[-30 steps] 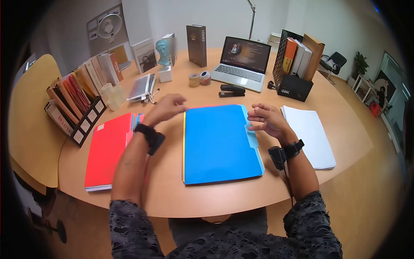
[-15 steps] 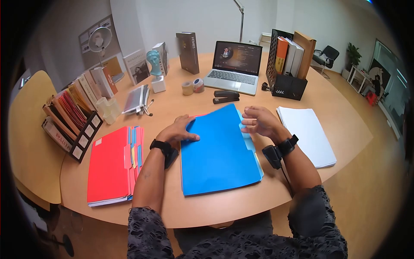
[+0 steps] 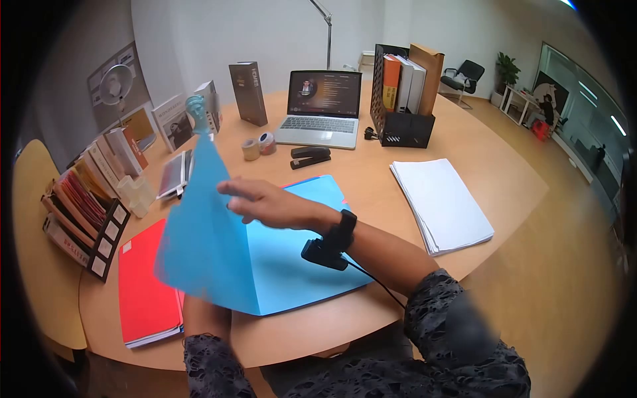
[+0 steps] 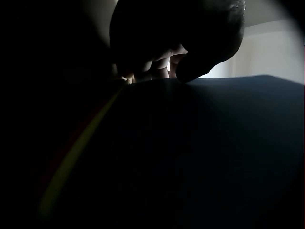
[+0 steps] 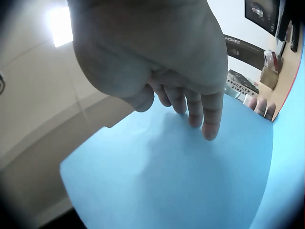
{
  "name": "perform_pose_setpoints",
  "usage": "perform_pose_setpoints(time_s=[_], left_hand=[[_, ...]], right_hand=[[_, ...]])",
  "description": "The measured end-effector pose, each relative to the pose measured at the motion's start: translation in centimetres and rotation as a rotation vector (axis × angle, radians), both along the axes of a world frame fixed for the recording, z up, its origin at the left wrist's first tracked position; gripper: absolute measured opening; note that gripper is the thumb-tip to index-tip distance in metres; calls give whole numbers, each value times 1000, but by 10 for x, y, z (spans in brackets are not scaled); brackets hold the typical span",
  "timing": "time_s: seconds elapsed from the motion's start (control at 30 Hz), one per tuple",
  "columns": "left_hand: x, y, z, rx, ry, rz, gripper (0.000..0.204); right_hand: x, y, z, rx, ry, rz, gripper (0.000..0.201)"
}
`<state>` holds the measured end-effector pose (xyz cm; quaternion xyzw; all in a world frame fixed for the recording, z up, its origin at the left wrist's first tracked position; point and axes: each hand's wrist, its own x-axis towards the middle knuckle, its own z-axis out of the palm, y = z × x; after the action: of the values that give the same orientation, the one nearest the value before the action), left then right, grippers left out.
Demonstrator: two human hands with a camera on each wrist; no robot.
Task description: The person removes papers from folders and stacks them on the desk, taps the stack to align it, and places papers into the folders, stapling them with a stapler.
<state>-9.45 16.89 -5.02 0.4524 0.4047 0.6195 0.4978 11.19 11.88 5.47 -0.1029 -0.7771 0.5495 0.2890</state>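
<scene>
A blue file folder (image 3: 298, 282) lies opened in front of me, its light blue inside showing. Its cover (image 3: 206, 259) stands raised and tilts to the left. My right hand (image 3: 265, 204) reaches across, and its extended fingertips touch the inner face of the cover (image 5: 190, 176) in the right wrist view. Behind that cover my left hand (image 4: 190, 38) is hidden from the head view. In the dark left wrist view, its thumb is at the cover's top edge with the fingers bent over it. Left fingertips (image 5: 270, 112) show beside the fold in the right wrist view.
A red folder stack (image 3: 142, 285) lies left, partly under the raised cover. White paper (image 3: 441, 205) sits right. Behind are a stapler (image 3: 310, 157), tape rolls (image 3: 259, 147), a laptop (image 3: 322, 119) and a black file holder (image 3: 405, 129). Another file holder (image 3: 93, 229) stands far left.
The blue cover has been lifted and swung leftward, exposing the light blue inside. My right hand has crossed from the folder's right edge to the cover; my left hand went behind it.
</scene>
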Motion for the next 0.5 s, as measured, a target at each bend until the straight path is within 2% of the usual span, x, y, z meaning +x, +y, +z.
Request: perform_pose_setpoints(time_s=[0.03,0.1,0.17,0.2,0.27,0.33,0.4,0.5], left_hand=[[0,1,-4,-2,1,-4,34],[-1,4,-13,-9,-7,-6,34],[-2,-1,-23,-17,-18,-6,34],[-2,-2,-27,-20,-21,-6,34],[-1,-9,-35,-26,-27,-11,34],[3,-7,-43,-36,-33,-21,34],[8,-8,-51,-45,-38,-28,34],[13,-10,-60,-55,-40,-27,33]], right_hand=[[5,3,-5,-4,-1,-4,45],[33,10,-16,574,-42,-119,52],[90,1,9,440,-486,-342,55],[119,12,2,423,-540,-472,56],[185,21,-12,563,-716,-763,60],[234,22,-9,560,-1133,-831,64],[272,20,-29,470,-1225,-909,63],[286,12,-38,379,-1253,-901,61]])
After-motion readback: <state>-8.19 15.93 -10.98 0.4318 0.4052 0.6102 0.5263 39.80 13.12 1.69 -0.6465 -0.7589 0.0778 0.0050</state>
